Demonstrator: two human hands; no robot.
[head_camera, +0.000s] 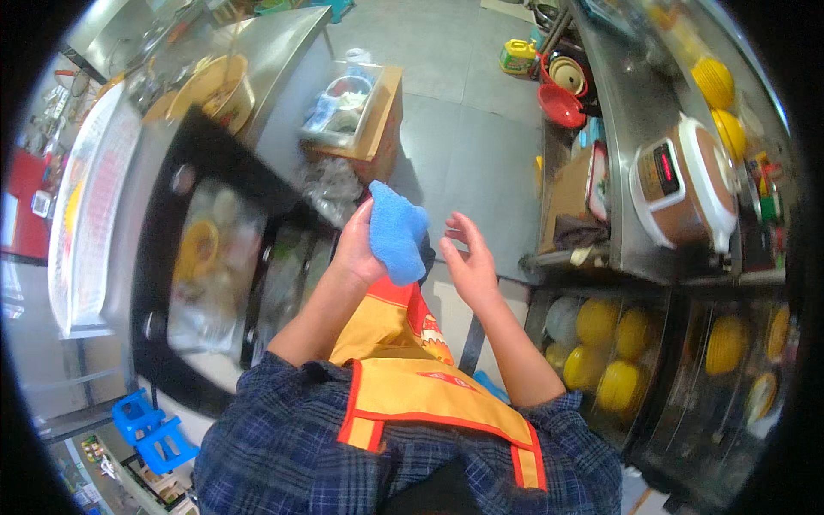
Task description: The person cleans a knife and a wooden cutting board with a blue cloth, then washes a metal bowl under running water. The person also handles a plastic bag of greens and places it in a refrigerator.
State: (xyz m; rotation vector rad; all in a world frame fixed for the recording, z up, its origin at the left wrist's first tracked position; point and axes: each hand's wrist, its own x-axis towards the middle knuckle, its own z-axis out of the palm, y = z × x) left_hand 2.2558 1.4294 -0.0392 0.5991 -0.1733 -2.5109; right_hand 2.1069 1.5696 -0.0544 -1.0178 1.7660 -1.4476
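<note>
A folded blue cloth (pixel 398 232) rests in my left hand (pixel 356 248), which grips it along its left side in front of my body. To the right of the cloth, and apart from it, my right hand (pixel 470 257) is raised with fingers loosely curled and nothing in them. Below both hands lies my yellow apron (pixel 418 386) with red trim, worn over a dark plaid shirt. Part of my left palm and its fingers are hidden behind the cloth.
At left stands a black-framed cabinet (pixel 151 257). A clear bin (pixel 344 132) sits on a cardboard box (pixel 386 116) ahead. On the right, a rice cooker (pixel 702 187) stands on a steel counter (pixel 644 141), above a glass-doored cabinet with yellow bowls (pixel 621 386). Blue stools (pixel 164 444) are at lower left.
</note>
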